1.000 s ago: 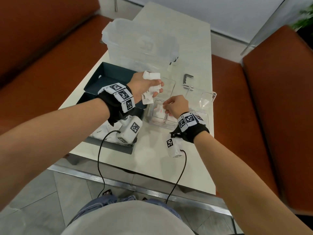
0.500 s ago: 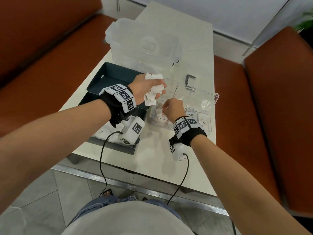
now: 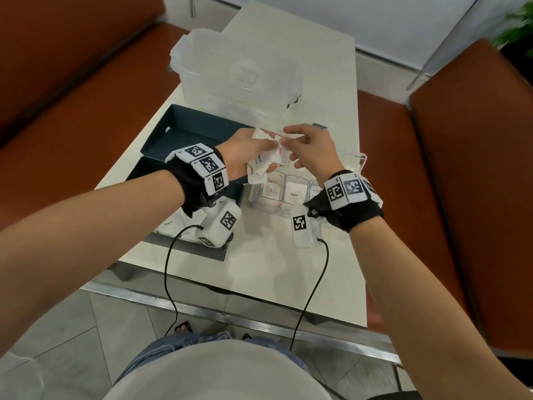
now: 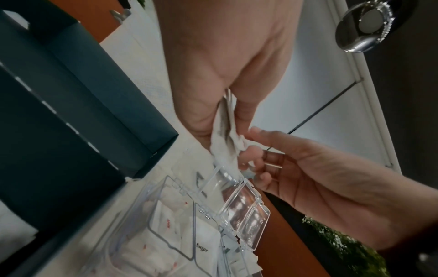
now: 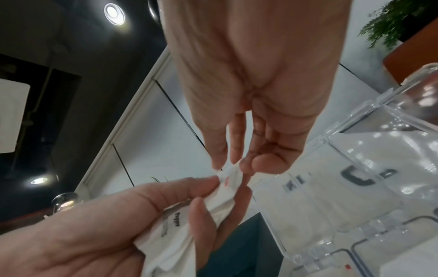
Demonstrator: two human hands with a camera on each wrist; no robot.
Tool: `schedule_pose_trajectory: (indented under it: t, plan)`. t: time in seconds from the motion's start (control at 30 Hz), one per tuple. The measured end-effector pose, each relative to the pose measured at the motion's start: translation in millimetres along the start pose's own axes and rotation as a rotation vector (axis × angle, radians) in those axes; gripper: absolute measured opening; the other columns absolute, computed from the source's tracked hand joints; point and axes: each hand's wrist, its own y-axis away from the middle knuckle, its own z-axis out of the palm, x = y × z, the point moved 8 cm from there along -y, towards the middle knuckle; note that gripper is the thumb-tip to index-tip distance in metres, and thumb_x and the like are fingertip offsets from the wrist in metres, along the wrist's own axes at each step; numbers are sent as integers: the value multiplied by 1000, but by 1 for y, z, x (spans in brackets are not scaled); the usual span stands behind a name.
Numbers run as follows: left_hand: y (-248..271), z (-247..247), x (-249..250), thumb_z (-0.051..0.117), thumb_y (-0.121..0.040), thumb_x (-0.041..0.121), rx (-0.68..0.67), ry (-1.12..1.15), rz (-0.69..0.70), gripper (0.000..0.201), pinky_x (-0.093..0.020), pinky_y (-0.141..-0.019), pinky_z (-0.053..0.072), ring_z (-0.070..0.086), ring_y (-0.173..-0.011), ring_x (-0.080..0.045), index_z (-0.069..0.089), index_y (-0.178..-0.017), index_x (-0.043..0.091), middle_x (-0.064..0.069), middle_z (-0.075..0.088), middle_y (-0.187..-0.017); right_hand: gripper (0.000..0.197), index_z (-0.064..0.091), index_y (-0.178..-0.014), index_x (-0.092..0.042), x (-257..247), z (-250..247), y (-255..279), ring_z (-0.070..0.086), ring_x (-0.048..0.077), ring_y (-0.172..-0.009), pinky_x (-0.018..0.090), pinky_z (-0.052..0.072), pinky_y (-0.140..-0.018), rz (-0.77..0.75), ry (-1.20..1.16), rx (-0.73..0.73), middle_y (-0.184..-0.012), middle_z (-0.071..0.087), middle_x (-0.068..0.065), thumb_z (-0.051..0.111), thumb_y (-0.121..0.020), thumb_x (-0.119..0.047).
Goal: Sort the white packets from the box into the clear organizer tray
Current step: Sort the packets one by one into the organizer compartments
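Note:
My left hand (image 3: 261, 155) grips a bunch of white packets (image 3: 264, 166) just above the far left corner of the clear organizer tray (image 3: 284, 186). My right hand (image 3: 285, 137) meets it from the right and pinches the top corner of one red-printed packet (image 5: 228, 180) in that bunch. In the left wrist view the bunch (image 4: 225, 135) sticks out between my thumb and fingers. Inside the tray's compartments lie packets, one marked Sugar (image 3: 294, 194). More packets (image 3: 170, 226) lie in the dark box (image 3: 187, 249) at the left.
A large frosted plastic container (image 3: 239, 73) stands at the back of the white table (image 3: 259, 269). The tray's clear lid (image 3: 356, 160) stands open on its far right. Orange benches (image 3: 461, 197) flank the table. Two black cables hang from my wrists over the near edge.
My right hand has come up out of the tray's compartment to the bunch in my left hand and now pinches a packet there. My left hand moved slightly right.

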Motion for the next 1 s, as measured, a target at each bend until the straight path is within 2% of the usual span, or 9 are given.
schedule_pose_trajectory:
  t: [0.13, 0.27, 0.37, 0.47, 0.53, 0.63, 0.8, 0.9, 1.0]
  plan:
    - [-1, -2, 2, 59, -94, 5, -6, -58, 52, 26, -27, -56, 57, 66, -81, -28, 60, -119, 0, -21, 66, -105, 14, 69, -96, -3, 2, -7, -3, 57, 11, -56, 18, 48, -51, 6, -20, 7, -68, 63, 1, 71, -82, -6]
    - [-3, -18, 2, 58, -94, 4, 61, -23, 66, 14, -28, -57, 54, 69, -80, -29, 62, -107, 2, -19, 68, -99, 6, 66, -82, -9, 11, -16, -7, 64, 15, -58, 21, 53, -53, 44, -90, 53, -70, 66, 6, 69, -82, -4]
    - [-4, -32, 1, 58, -95, 3, 124, 25, 62, 6, -26, -54, 54, 68, -75, -26, 61, -99, 5, -18, 68, -96, 3, 66, -83, -7, 20, -6, -7, 66, 12, -58, 22, 56, -55, 25, 24, 55, -74, 69, 8, 66, -84, -4]
    - [-5, -40, 0, 58, -95, 3, 150, 40, 56, 15, -26, -55, 55, 69, -81, -28, 60, -110, 2, -20, 68, -102, 6, 67, -84, -6, 30, 19, -7, 68, 21, -71, 29, 57, -69, -36, 246, -7, -84, 71, 13, 61, -86, -4]
    - [-4, -43, 0, 58, -95, 3, 154, 47, 53, 21, -26, -55, 55, 68, -86, -30, 59, -115, -1, -21, 67, -104, 9, 68, -89, -5, 36, 32, -8, 66, 24, -83, 29, 52, -77, -72, 394, -31, -91, 70, 12, 59, -87, -6]
    - [-3, -45, 1, 57, -95, 3, 154, 61, 59, 23, -26, -55, 55, 67, -85, -30, 58, -117, -2, -20, 67, -103, 14, 67, -96, -4, 43, 44, -10, 62, 24, -92, 25, 45, -77, -103, 532, -19, -98, 68, 11, 55, -91, -8]
    - [-2, -48, -1, 57, -95, 4, 154, 71, 44, 22, -29, -60, 54, 67, -90, -31, 58, -116, 0, -21, 66, -108, 16, 68, -99, -6, 47, 56, -9, 58, 30, -96, 42, 47, -88, -138, 700, 18, -106, 60, 12, 54, -93, -11]
    - [-3, -50, -3, 58, -95, 6, 151, 87, 26, 21, -30, -63, 54, 67, -89, -29, 59, -115, 1, -21, 67, -109, 15, 66, -100, -10, 50, 65, -10, 56, 30, -99, 39, 41, -87, -146, 816, -28, -106, 61, 11, 52, -94, -12]
    - [-3, -51, -4, 59, -95, 12, 142, 103, 5, 25, -28, -58, 54, 68, -81, -25, 58, -118, 1, -20, 67, -108, 13, 63, -99, -11, 50, 68, -11, 55, 30, -98, 38, 37, -86, -142, 851, -36, -102, 64, 9, 52, -92, -7]
